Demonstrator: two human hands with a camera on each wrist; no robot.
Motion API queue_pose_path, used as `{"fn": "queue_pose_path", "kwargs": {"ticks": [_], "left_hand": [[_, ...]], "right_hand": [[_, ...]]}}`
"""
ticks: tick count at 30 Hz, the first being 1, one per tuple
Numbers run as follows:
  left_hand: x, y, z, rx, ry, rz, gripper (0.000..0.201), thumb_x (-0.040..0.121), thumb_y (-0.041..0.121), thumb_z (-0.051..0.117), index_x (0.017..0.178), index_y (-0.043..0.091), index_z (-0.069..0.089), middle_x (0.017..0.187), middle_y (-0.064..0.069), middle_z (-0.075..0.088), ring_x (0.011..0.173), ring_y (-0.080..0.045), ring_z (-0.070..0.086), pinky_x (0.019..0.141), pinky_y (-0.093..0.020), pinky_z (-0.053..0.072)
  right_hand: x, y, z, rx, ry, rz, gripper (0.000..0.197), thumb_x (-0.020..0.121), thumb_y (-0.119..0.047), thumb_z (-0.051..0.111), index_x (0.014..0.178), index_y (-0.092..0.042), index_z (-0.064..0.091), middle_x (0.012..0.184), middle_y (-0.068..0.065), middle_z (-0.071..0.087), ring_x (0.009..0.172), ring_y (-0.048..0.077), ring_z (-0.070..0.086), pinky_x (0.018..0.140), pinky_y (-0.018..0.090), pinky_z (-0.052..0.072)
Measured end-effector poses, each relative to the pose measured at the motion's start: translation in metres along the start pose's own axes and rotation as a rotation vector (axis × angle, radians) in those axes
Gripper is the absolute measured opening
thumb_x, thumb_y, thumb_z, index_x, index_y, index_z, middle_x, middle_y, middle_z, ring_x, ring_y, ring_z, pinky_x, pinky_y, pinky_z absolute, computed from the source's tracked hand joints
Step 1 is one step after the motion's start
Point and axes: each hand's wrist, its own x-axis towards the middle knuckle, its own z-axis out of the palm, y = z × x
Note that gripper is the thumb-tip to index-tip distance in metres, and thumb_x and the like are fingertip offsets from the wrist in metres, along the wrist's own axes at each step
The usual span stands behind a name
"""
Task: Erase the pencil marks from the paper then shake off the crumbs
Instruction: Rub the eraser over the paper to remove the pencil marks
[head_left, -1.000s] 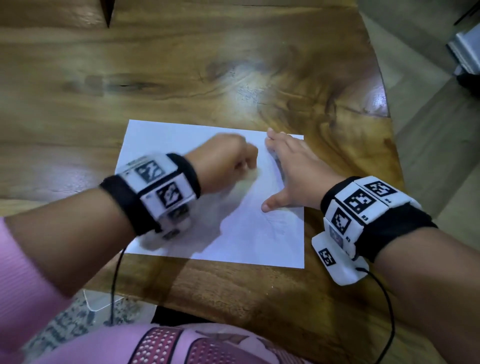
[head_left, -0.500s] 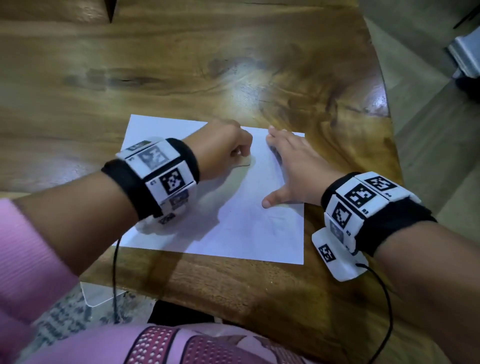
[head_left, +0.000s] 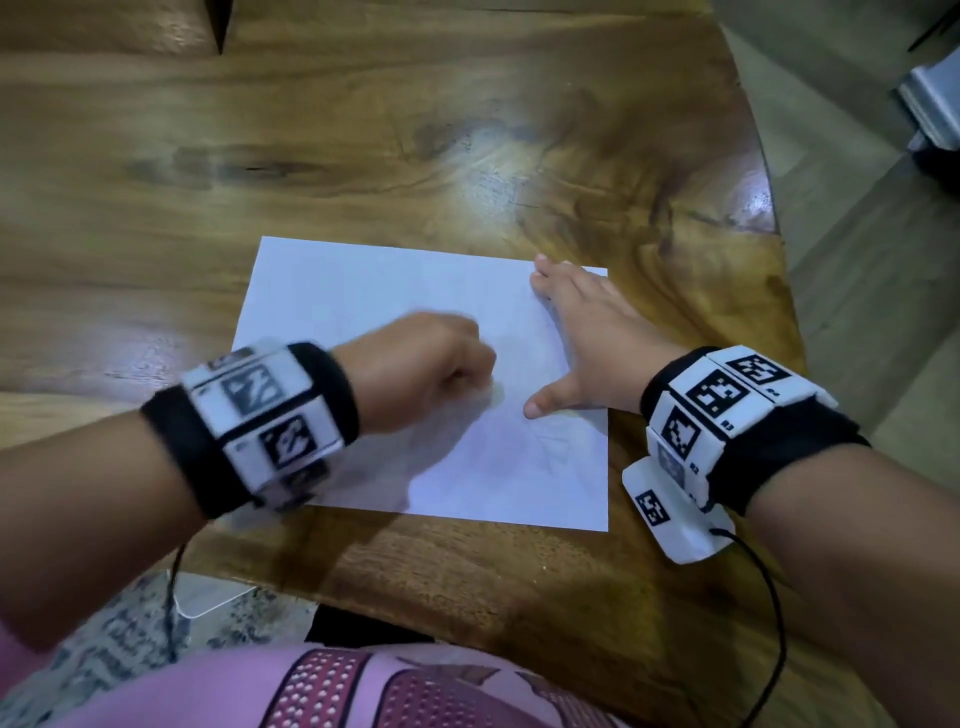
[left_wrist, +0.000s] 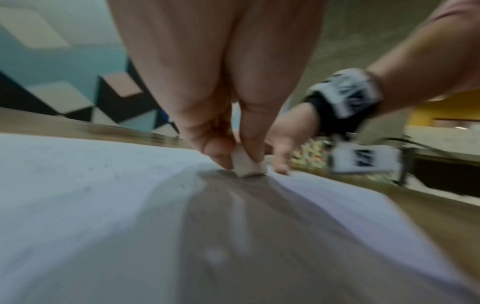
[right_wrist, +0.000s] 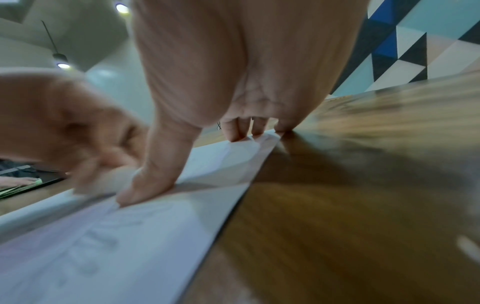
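Observation:
A white sheet of paper (head_left: 363, 291) with faint pencil marks lies flat on the wooden table (head_left: 363, 130). My left hand (head_left: 431, 364) pinches a small white eraser (left_wrist: 246, 164) between thumb and fingers and presses its end onto the paper (left_wrist: 78, 185) near the middle. In the head view the eraser (head_left: 493, 391) shows as a pale blur below the knuckles. My right hand (head_left: 582, 338) lies flat on the right part of the sheet, fingers straight and thumb spread. In the right wrist view its fingertips (right_wrist: 241, 131) press the paper (right_wrist: 155, 236) near its far right edge.
The table's curved right edge (head_left: 779, 249) drops to the floor a little beyond the paper. The near edge (head_left: 467, 618) runs just below the sheet, with my lap in pink clothing (head_left: 260, 691) under it. Bare wood spreads behind and left of the paper.
The left hand with the eraser has slid toward me and a little right across the paper, blurred by the motion. The right hand has stayed flat in place.

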Motion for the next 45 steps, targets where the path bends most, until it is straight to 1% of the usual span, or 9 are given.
{"fn": "queue_pose_path", "kwargs": {"ticks": [3, 8, 12, 17, 21, 29, 37, 41, 45], "left_hand": [[-0.025, 0.007, 0.008, -0.041, -0.182, -0.035, 0.016, 0.081, 0.014, 0.060, 0.066, 0.013, 0.056, 0.073, 0.000, 0.053, 0.068, -0.019, 0.053, 0.064, -0.036, 0.045], [0.007, 0.008, -0.001, -0.017, 0.021, -0.112, 0.011, 0.081, 0.012, 0.058, 0.071, 0.015, 0.058, 0.075, 0.001, 0.047, 0.071, -0.022, 0.048, 0.066, -0.026, 0.035], [-0.016, 0.015, 0.010, -0.024, -0.038, -0.056, 0.034, 0.083, 0.017, 0.056, 0.057, 0.024, 0.036, 0.065, 0.006, 0.037, 0.062, -0.018, 0.042, 0.060, -0.030, 0.034], [-0.035, 0.020, 0.013, -0.038, -0.202, -0.013, 0.010, 0.081, 0.015, 0.058, 0.072, 0.015, 0.062, 0.078, 0.001, 0.054, 0.071, -0.018, 0.055, 0.065, -0.032, 0.044], [-0.001, 0.009, -0.003, -0.049, 0.003, -0.090, 0.009, 0.080, 0.015, 0.057, 0.072, 0.013, 0.061, 0.075, 0.000, 0.050, 0.071, -0.023, 0.052, 0.066, -0.027, 0.039], [-0.036, 0.017, 0.038, 0.108, -0.117, 0.050, 0.008, 0.080, 0.012, 0.058, 0.073, 0.007, 0.057, 0.072, 0.004, 0.054, 0.074, -0.017, 0.054, 0.080, -0.032, 0.048], [-0.010, 0.028, 0.021, -0.042, -0.118, -0.018, 0.028, 0.083, 0.019, 0.056, 0.060, 0.027, 0.042, 0.069, 0.007, 0.040, 0.063, -0.017, 0.046, 0.062, -0.031, 0.040], [-0.036, 0.022, 0.048, 0.141, -0.131, 0.103, 0.003, 0.077, 0.023, 0.056, 0.077, 0.025, 0.058, 0.069, 0.011, 0.052, 0.073, -0.014, 0.052, 0.085, -0.044, 0.051], [-0.001, 0.025, 0.014, -0.097, -0.066, -0.057, 0.008, 0.080, 0.010, 0.057, 0.077, 0.015, 0.062, 0.075, 0.003, 0.046, 0.070, -0.018, 0.047, 0.066, -0.028, 0.038]], "right_hand": [[-0.001, 0.000, 0.000, 0.008, 0.000, 0.005, 0.122, 0.060, -0.050, 0.081, 0.150, -0.018, 0.005, 0.157, -0.011, -0.010, 0.144, 0.011, -0.006, 0.113, 0.022, 0.003], [-0.001, -0.001, 0.000, -0.002, 0.011, -0.002, 0.123, 0.059, -0.050, 0.081, 0.149, -0.015, 0.006, 0.158, -0.008, -0.008, 0.145, 0.013, -0.004, 0.113, 0.022, 0.003], [-0.002, -0.002, -0.002, 0.022, -0.002, 0.005, 0.121, 0.060, -0.047, 0.082, 0.149, -0.017, 0.007, 0.158, -0.010, -0.008, 0.144, 0.011, -0.005, 0.112, 0.021, 0.003], [-0.003, -0.001, -0.002, 0.023, 0.004, 0.003, 0.121, 0.060, -0.048, 0.082, 0.149, -0.016, 0.007, 0.158, -0.009, -0.008, 0.144, 0.011, -0.004, 0.113, 0.022, 0.004], [-0.002, -0.002, -0.002, 0.015, -0.001, 0.003, 0.122, 0.060, -0.049, 0.081, 0.150, -0.016, 0.006, 0.158, -0.008, -0.008, 0.145, 0.012, -0.005, 0.113, 0.022, 0.003], [-0.002, -0.001, -0.002, 0.024, 0.001, 0.009, 0.121, 0.059, -0.047, 0.082, 0.149, -0.017, 0.006, 0.158, -0.010, -0.008, 0.145, 0.012, -0.004, 0.113, 0.023, 0.005], [0.000, 0.000, 0.000, 0.013, 0.009, -0.005, 0.122, 0.059, -0.049, 0.082, 0.149, -0.015, 0.007, 0.158, -0.008, -0.007, 0.145, 0.012, -0.004, 0.114, 0.022, 0.003], [-0.002, -0.001, 0.000, 0.015, 0.000, 0.001, 0.122, 0.060, -0.049, 0.081, 0.150, -0.016, 0.005, 0.158, -0.010, -0.010, 0.145, 0.011, -0.005, 0.114, 0.023, 0.003], [-0.002, -0.001, -0.001, 0.012, -0.001, -0.003, 0.121, 0.061, -0.048, 0.081, 0.150, -0.016, 0.005, 0.158, -0.009, -0.010, 0.145, 0.012, -0.005, 0.114, 0.023, 0.002]]}}
